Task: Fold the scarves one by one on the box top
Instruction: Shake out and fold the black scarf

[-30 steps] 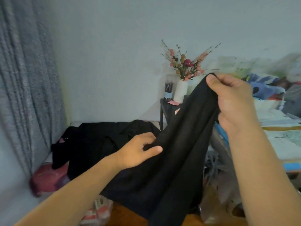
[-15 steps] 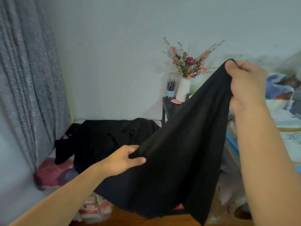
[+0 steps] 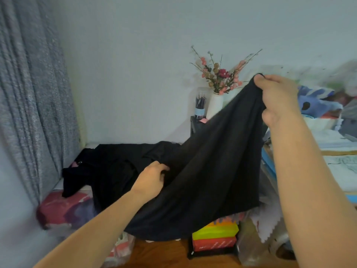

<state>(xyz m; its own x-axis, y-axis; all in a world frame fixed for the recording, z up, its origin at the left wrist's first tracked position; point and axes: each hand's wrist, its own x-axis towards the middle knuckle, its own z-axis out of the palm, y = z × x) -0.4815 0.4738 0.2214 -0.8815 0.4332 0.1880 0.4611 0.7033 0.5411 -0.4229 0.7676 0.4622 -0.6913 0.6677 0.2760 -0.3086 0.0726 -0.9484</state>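
The right hand (image 3: 278,99) fingers pinch a top corner of a black scarf (image 3: 208,171); the left hand (image 3: 152,180) fingers grip its lower edge. Since a second ago the hands have drawn apart and the left has dropped, stretching the cloth wide above the box top (image 3: 63,206), where more black scarves (image 3: 116,163) lie heaped. It looks ready to lay down.
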